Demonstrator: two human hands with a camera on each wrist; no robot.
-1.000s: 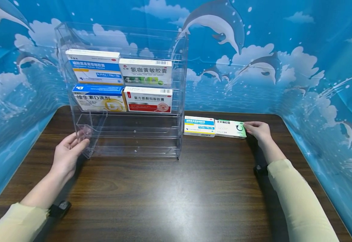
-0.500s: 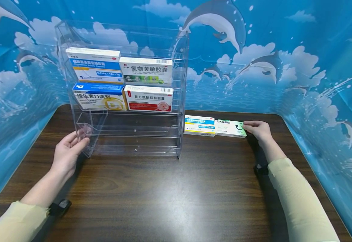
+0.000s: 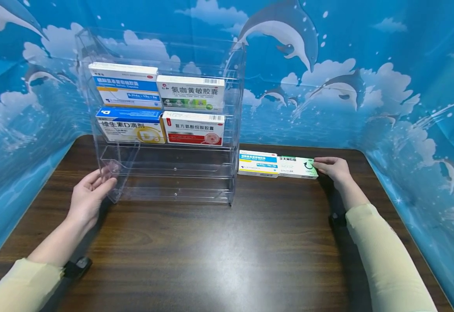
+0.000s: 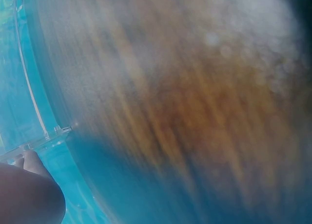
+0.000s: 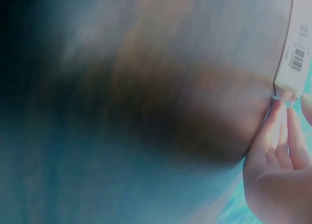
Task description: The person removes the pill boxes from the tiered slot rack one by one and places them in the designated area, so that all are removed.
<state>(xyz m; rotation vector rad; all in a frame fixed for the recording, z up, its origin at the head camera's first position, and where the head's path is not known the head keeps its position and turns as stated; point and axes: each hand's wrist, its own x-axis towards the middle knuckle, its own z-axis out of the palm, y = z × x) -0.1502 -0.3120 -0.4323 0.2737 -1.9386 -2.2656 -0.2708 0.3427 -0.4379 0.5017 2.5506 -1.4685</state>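
In the head view, my left hand [image 3: 90, 195] grips the lower left side panel of a clear acrylic display rack [image 3: 172, 170]. The left wrist view catches only part of this hand [image 4: 31, 187] at the clear panel. My right hand [image 3: 335, 170] touches the right end of a white and green medicine box [image 3: 295, 167] lying flat on the table. Up close in the right wrist view, straight fingers [image 5: 278, 131] meet the end of that box [image 5: 296, 53]. A blue, white and yellow medicine box [image 3: 258, 163] lies end to end with it, beside the rack's right side.
The rack's upper tiers bear a blue and white box [image 3: 127, 86], a white and green box [image 3: 191, 93], a vitamin D box [image 3: 131, 125] and a red and white box [image 3: 194, 128]. A dolphin-print curtain [image 3: 328, 108] surrounds the brown wooden table [image 3: 196, 251].
The head view shifts very slightly. Both hands, the rack and the boxes stay as they were.
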